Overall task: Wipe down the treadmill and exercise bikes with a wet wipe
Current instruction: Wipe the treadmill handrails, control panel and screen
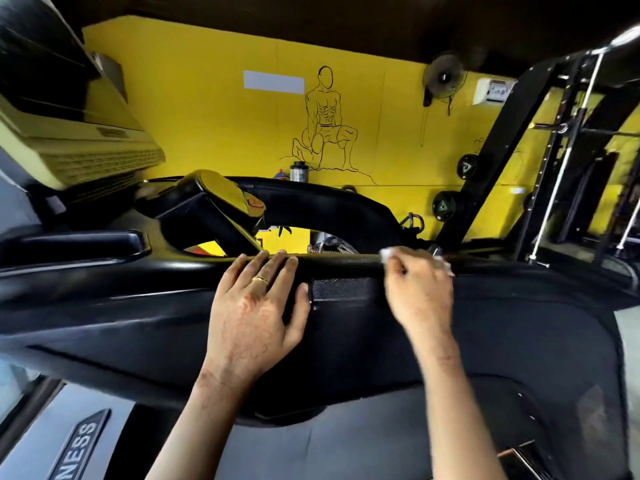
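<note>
The person's right hand [419, 292] is curled round a crumpled white wet wipe [386, 254], pinching it against the rounded black top bar [332, 263] of the machine; the hand is motion-blurred, and a bit of white shows past its far edge too. The left hand [252, 306] lies flat and open beside it, fingers straight with their tips over the same bar, thumb spread toward a small textured black panel [341, 292]; a thin gold ring [260, 279] sits on one finger. Both hands rest on the wide black moulded console [121, 306], whose type cannot be told. Beyond the bar stands a glossy black display housing [214, 209], tilted. At lower left is a grey panel with the letters "NESS" [83, 441]. Behind is a yellow wall [207, 116] with a black line drawing of a muscular figure [325, 123], a black wall fan [443, 77] and a silver canister [298, 171]. A black steel rack [502, 150] stands to the right.
</note>
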